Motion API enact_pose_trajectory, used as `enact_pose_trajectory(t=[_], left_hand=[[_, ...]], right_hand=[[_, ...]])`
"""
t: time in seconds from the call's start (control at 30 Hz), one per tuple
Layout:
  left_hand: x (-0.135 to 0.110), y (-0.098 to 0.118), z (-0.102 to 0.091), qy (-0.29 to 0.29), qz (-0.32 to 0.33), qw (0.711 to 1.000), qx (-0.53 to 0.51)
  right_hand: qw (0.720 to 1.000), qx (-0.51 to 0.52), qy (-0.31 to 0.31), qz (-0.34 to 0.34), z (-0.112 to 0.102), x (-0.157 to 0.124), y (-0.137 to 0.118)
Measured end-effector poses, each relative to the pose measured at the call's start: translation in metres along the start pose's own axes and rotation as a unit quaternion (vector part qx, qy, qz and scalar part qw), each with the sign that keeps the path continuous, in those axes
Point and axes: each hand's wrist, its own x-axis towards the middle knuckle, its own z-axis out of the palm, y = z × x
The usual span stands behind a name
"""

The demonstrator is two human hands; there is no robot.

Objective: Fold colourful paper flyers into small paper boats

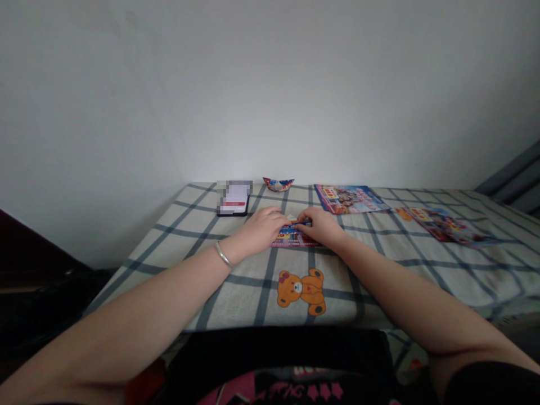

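"Item?"
"Printed sheet point(295, 241). Leaflet look, glossy-ish colours."
"Colours?"
"Blue mostly, yellow patch towards the left end, rows of small pale print, reddish-pink strip on the near edge. Wording too small from where I'm standing."
"Pose?"
"Near part flat, near edge running roughly crosswise. Far part raised or folded, can't tell which; a good bit's covered."
"Where?"
"On the checked cloth point(236, 304), between its near and far edges."
"Condition?"
"No tear on the visible part. Full outline hidden."
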Motion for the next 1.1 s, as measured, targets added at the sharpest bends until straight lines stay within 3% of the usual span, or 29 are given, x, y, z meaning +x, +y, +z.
enact_pose_trajectory(t=[0.17,0.4,0.8,1.1], left_hand=[[-0.002,0.000,-0.002,0.001,0.012,1.000,0.004],[-0.003,0.000,-0.004,-0.009,0.022,1.000,-0.018],[-0.002,-0.001,-0.005,-0.029,0.001,0.999,-0.036],[-0.002,-0.003,-0.008,-0.027,0.072,0.997,-0.020]], right_hand=[[1.000,-0.001,0.006,-0.008,-0.002,-0.001,0.002],[0.985,-0.003,-0.043,-0.169,-0.012,-0.006,0.009],[0.988,0.003,-0.040,-0.152,-0.007,-0.002,0.009],[0.986,-0.029,-0.029,-0.161,-0.004,0.001,0.011]])
